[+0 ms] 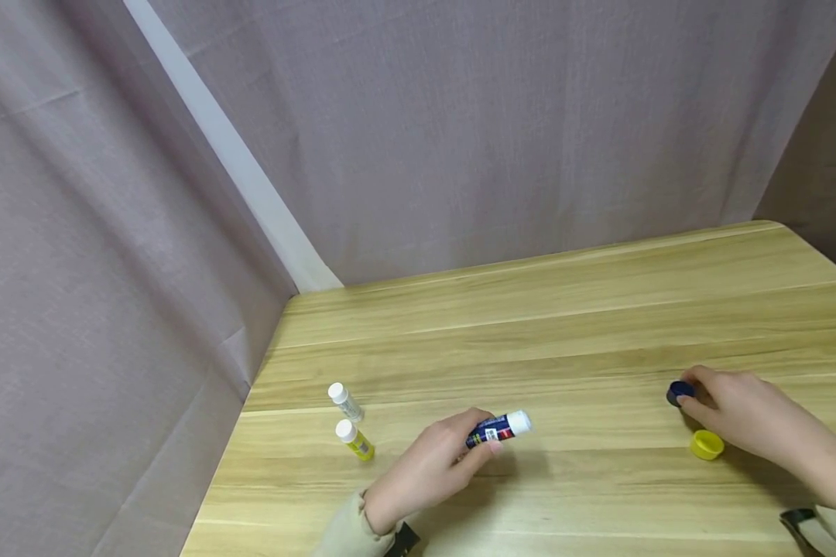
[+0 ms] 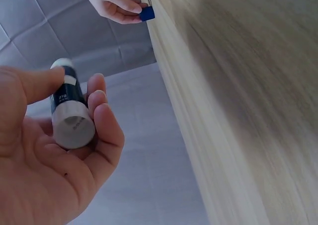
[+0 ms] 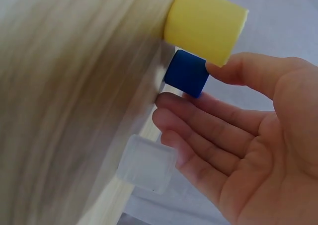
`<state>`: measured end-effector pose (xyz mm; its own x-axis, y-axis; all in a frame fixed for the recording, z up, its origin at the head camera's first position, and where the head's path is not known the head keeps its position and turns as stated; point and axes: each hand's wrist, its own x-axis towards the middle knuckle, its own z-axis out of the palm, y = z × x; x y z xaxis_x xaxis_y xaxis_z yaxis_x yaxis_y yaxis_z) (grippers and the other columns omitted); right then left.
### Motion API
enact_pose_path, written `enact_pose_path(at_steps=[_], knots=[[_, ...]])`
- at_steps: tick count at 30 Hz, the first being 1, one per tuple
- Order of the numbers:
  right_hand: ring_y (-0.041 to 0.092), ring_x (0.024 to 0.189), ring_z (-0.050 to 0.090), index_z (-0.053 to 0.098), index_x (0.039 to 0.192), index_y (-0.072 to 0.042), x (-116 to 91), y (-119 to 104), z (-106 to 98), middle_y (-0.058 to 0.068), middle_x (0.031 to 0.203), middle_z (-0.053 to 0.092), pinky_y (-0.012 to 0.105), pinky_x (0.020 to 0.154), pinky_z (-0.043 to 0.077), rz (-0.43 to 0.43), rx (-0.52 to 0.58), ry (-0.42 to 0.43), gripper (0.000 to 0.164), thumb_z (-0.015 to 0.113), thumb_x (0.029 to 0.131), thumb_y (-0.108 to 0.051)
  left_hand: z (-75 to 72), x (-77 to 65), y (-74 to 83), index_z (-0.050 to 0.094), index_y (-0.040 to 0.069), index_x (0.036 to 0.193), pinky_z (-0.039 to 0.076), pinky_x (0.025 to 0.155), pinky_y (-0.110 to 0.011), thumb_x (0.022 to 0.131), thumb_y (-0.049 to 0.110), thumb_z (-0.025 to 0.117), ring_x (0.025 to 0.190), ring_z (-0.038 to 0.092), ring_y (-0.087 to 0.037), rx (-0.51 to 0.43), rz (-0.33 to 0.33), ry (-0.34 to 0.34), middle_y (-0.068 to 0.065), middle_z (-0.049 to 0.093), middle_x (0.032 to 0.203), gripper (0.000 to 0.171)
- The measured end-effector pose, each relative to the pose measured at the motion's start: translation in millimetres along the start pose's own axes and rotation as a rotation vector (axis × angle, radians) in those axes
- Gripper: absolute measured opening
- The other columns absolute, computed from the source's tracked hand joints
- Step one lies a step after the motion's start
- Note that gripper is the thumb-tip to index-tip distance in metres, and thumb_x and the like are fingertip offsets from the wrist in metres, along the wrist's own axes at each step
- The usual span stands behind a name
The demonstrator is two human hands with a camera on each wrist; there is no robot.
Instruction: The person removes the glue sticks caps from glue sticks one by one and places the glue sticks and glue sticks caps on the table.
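My left hand [image 1: 432, 460] holds a dark blue glue stick [image 1: 496, 429] above the table, tilted, with its uncapped white end pointing right. In the left wrist view, the fingers curl round its label and the white end [image 2: 73, 130] faces the camera. Over on the right, my right hand [image 1: 752, 410] pinches a dark blue cap [image 1: 679, 393] at the tabletop between thumb and fingers. A yellow cap [image 1: 707, 445] stands just in front of it. The right wrist view also shows a translucent cap [image 3: 147, 164] beside the fingertips.
Two more glue sticks stand upright without caps at the left of the wooden table [image 1: 564, 333]: a white one [image 1: 346, 402] and a yellow one [image 1: 357, 441]. Grey curtains [image 1: 495, 139] hang behind the table and along its left side.
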<state>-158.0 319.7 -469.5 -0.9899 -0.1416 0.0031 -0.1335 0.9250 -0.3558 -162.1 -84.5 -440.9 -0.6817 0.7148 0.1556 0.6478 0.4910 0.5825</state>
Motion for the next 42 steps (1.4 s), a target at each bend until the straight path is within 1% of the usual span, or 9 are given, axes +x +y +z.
enact_pose_path(at_steps=[6, 11, 14, 19, 22, 26, 29, 37, 42], knots=[[0.024, 0.068, 0.058, 0.059, 0.112, 0.016, 2.1, -0.2, 0.2, 0.026, 0.092, 0.068, 0.040, 0.054, 0.044, -0.011, 0.002, -0.015, 0.038, 0.070, 0.093, -0.015, -1.1, -1.8, -3.1, 0.046, 0.009, 0.130, 0.047, 0.060, -0.016, 0.107, 0.028, 0.052, 0.068, 0.048, 0.000, -0.119, -0.076, 0.014, 0.003, 0.058, 0.092, 0.030], [0.025, 0.072, 0.062, 0.060, 0.112, 0.015, 4.1, 3.6, 2.3, 0.024, 0.092, 0.069, 0.045, 0.058, 0.049, -0.012, 0.007, -0.032, 0.038, 0.070, 0.093, -0.017, 0.2, -0.6, -9.2, 0.041, 0.010, 0.124, 0.052, 0.081, -0.022, 0.105, 0.019, 0.057, 0.088, 0.058, -0.005, -0.183, -0.053, 0.071, -0.004, 0.064, 0.104, 0.026], [0.021, 0.067, 0.058, 0.060, 0.112, 0.014, 4.8, 5.3, 3.7, 0.020, 0.090, 0.069, 0.039, 0.056, 0.046, 0.002, 0.008, -0.046, 0.037, 0.068, 0.094, -0.017, 1.8, 1.9, -14.7, 0.042, 0.010, 0.122, 0.049, 0.098, -0.033, 0.102, 0.014, 0.060, 0.109, 0.062, -0.012, -0.208, -0.070, 0.116, -0.011, 0.067, 0.114, 0.028], [0.019, 0.064, 0.055, 0.060, 0.111, 0.015, 3.3, 3.9, 4.4, 0.023, 0.090, 0.069, 0.035, 0.052, 0.041, 0.013, 0.002, -0.050, 0.036, 0.067, 0.095, -0.016, 6.4, 7.8, -29.1, 0.044, 0.005, 0.119, 0.039, 0.110, -0.043, 0.098, 0.008, 0.064, 0.126, 0.058, -0.028, -0.358, -0.183, 0.206, -0.022, 0.065, 0.124, 0.029], [0.020, 0.064, 0.056, 0.060, 0.111, 0.015, 2.3, 3.5, 4.8, 0.025, 0.091, 0.068, 0.035, 0.051, 0.041, 0.015, 0.005, -0.046, 0.036, 0.067, 0.094, -0.016, 8.7, 11.0, -38.3, 0.044, 0.004, 0.117, 0.044, 0.107, -0.040, 0.098, 0.009, 0.065, 0.122, 0.061, -0.031, -0.477, -0.263, 0.239, -0.026, 0.064, 0.124, 0.029], [0.021, 0.066, 0.057, 0.060, 0.111, 0.015, 2.0, 3.5, 5.4, 0.025, 0.091, 0.068, 0.038, 0.053, 0.044, 0.014, -0.003, -0.040, 0.036, 0.068, 0.094, -0.016, 9.9, 13.2, -47.3, 0.044, 0.003, 0.116, 0.049, 0.101, -0.039, 0.098, 0.008, 0.065, 0.118, 0.063, -0.033, -0.558, -0.346, 0.236, -0.026, 0.062, 0.127, 0.028], [0.022, 0.067, 0.058, 0.060, 0.112, 0.015, 2.1, 3.2, 5.7, 0.027, 0.093, 0.068, 0.038, 0.054, 0.045, 0.014, -0.011, -0.038, 0.037, 0.068, 0.094, -0.016, 10.4, 13.3, -52.6, 0.044, 0.002, 0.115, 0.047, 0.103, -0.040, 0.097, 0.004, 0.065, 0.121, 0.060, -0.036, -0.597, -0.373, 0.219, -0.027, 0.061, 0.126, 0.028], [0.021, 0.066, 0.057, 0.059, 0.112, 0.016, 3.8, 2.7, 3.9, 0.026, 0.092, 0.068, 0.039, 0.055, 0.045, 0.019, -0.025, -0.048, 0.038, 0.069, 0.094, -0.016, 8.9, 11.8, -58.5, 0.044, 0.001, 0.117, 0.044, 0.106, -0.048, 0.098, 0.006, 0.065, 0.122, 0.059, -0.039, -0.628, -0.450, 0.174, -0.026, 0.061, 0.126, 0.028], [0.018, 0.063, 0.054, 0.057, 0.117, 0.017, 2.7, 3.5, 4.7, 0.024, 0.092, 0.068, 0.036, 0.051, 0.041, 0.010, -0.025, -0.051, 0.042, 0.068, 0.094, -0.016, 8.7, 12.4, -60.7, 0.044, 0.000, 0.118, 0.046, 0.103, -0.045, 0.096, 0.004, 0.066, 0.117, 0.060, -0.036, -0.625, -0.456, 0.163, -0.026, 0.060, 0.125, 0.030]])
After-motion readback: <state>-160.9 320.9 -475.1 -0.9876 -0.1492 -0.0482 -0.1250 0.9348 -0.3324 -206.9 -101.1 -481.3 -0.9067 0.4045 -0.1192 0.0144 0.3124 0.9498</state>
